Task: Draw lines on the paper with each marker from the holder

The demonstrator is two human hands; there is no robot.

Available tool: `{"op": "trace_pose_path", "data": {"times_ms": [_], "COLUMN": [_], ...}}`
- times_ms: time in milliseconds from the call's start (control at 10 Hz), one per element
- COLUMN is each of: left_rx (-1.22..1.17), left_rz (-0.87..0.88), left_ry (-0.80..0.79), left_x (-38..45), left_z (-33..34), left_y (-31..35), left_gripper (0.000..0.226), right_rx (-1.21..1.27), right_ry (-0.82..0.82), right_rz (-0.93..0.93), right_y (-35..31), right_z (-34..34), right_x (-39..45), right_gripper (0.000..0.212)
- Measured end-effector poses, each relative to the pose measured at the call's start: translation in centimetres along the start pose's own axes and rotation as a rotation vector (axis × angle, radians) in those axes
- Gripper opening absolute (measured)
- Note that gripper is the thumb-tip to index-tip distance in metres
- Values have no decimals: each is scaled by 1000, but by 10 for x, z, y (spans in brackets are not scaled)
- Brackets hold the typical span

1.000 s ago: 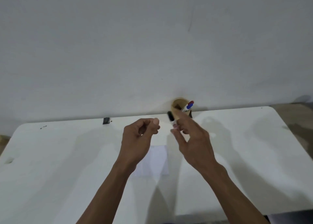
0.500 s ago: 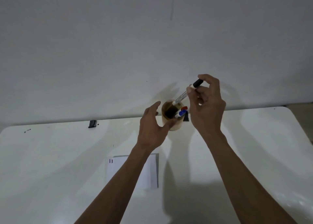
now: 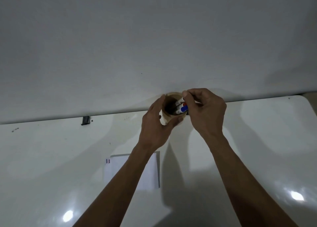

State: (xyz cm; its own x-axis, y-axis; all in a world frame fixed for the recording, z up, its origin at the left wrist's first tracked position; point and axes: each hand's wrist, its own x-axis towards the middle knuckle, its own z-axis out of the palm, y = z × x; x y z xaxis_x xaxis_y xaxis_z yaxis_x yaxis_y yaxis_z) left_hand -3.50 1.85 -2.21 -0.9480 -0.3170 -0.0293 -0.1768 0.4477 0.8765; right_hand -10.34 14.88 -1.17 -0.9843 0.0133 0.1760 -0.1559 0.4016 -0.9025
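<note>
The holder (image 3: 167, 119), a tan cup at the far edge of the white bench (image 3: 51, 158), right against the wall, is what could go wrong first. It stands tall and narrow on a glossy top, and if the right hand pushes or drags a marker sideways against its rim, I'd guess it could tip or skid. The left hand (image 3: 154, 129) guards against that: it curls around the cup's left and near side, thumb along the front, holding it.

The paper (image 3: 149, 172) lies on the near part of the bench, well apart from the cup and partly under the left forearm. A few short strokes, red and blue among them, sit at its far-left corner (image 3: 108, 161). An arm sweeping back could shift the sheet, since nothing pins it.

The right hand (image 3: 205, 110) hovers over the cup's right rim, fingers pinched on the top of a white marker (image 3: 180, 101) whose cap is hidden by the fingertips. The marker leans inside the cup. Just near of it stand a blue-capped marker (image 3: 184, 108) and a red-capped one (image 3: 185, 104), crowded together; a careless pull could drag a neighbour out with it.
</note>
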Motion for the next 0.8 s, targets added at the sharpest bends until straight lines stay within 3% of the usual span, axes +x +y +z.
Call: {"op": "trace_pose_path", "data": {"times_ms": [600, 800], "left_rx": [41, -12], "left_rz": [-58, -18], "left_ry": [58, 141], "left_x": [-14, -43], "left_z": [-10, -26], "left_y": [11, 29], "left_gripper": [87, 78], "right_rx": [94, 163], "right_ry": [-54, -85], "right_rz": [54, 43], "right_y": [-31, -41], "right_z": [-26, -47], "right_x": [-3, -23], "right_gripper": [23, 24]}}
